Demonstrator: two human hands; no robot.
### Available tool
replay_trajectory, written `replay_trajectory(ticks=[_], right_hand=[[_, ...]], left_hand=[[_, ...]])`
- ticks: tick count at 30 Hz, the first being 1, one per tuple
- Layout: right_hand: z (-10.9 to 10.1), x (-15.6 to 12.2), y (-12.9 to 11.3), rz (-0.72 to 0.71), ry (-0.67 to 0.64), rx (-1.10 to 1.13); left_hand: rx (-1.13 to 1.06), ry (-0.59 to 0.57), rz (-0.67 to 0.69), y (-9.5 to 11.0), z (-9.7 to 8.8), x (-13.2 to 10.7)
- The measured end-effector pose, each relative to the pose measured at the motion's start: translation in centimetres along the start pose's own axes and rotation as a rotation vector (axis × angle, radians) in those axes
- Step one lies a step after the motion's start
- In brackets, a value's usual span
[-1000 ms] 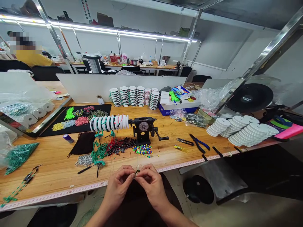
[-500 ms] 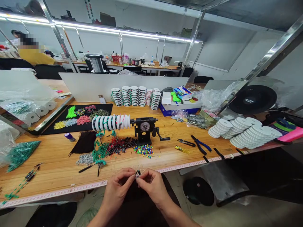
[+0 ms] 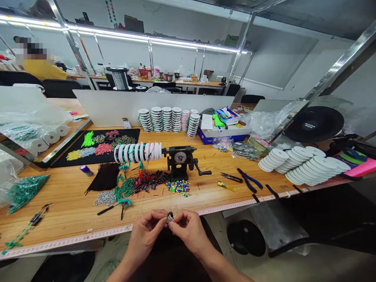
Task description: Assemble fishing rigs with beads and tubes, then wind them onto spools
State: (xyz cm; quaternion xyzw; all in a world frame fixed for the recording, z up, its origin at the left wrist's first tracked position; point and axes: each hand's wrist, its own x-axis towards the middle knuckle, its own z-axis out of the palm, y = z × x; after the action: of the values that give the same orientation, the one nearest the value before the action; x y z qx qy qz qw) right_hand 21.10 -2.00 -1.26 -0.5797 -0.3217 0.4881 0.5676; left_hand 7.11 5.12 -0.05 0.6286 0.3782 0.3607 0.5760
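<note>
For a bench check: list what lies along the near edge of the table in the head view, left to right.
Green beaded line → black rod → left hand → small dark piece → right hand → black disc on the floor

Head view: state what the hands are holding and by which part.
The left hand and right hand pinch a small dark piece on a thin line between their fingertips; which part of it they grip is too small to tell.
</note>
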Motion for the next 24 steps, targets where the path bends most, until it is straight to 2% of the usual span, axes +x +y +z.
replay_trajectory(ticks=[9, 19, 24], right_hand=[[0.09, 0.34, 0.05, 0.005, 0.0, -0.022], [0.52, 0.42, -0.41, 0.003, -0.044, 0.186], [0.67, 0.6, -0.6, 0.015, -0.019, 0.202]], left_hand=[[-0.006, -0.019, -0.024, -0.97, -0.61, 0.1], [-0.037, -0.043, -0.027, -0.68, -0.86, 0.29], [-0.02, -0.035, -0.028, -0.58, -0.67, 0.32]])
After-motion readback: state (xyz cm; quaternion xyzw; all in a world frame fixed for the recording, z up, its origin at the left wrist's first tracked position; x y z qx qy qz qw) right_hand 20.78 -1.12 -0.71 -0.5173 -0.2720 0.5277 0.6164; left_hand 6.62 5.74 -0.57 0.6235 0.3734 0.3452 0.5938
